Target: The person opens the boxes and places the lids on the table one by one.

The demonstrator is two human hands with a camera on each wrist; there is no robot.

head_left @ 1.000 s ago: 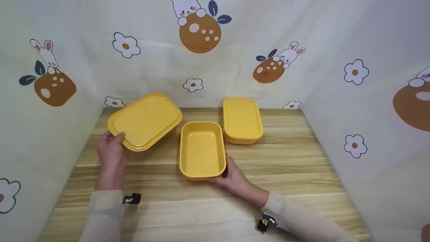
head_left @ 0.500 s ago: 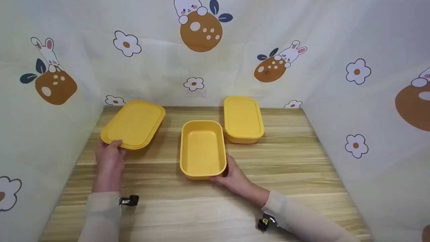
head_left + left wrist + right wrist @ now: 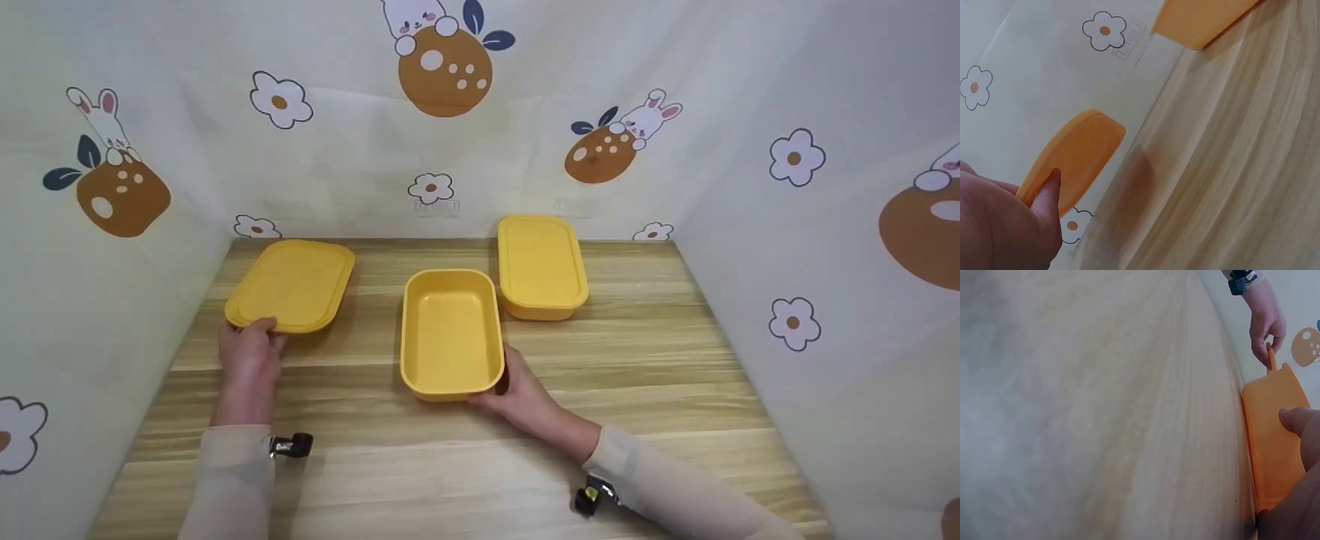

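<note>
In the head view, my left hand (image 3: 251, 356) pinches the near-left corner of a yellow lid (image 3: 292, 285), thumb on top. The left wrist view shows that lid (image 3: 1075, 154) raised off the table and tilted, with a shadow beneath it. An uncovered yellow food container (image 3: 452, 334) stands on the table in the middle, with nothing inside. My right hand (image 3: 529, 397) holds its near-right corner. From the right wrist view, the thumb lies against the container's outer wall (image 3: 1272, 439); some of the fingers are hidden.
A second yellow container (image 3: 541, 262) with its lid on stands behind and to the right of the uncovered one. The wooden table (image 3: 420, 472) is enclosed by a patterned cloth backdrop (image 3: 337, 165) at the back and sides.
My left hand has moved the lid left, away from the container, and lowered it toward the table at the back left. The right hand and both containers have stayed put.
</note>
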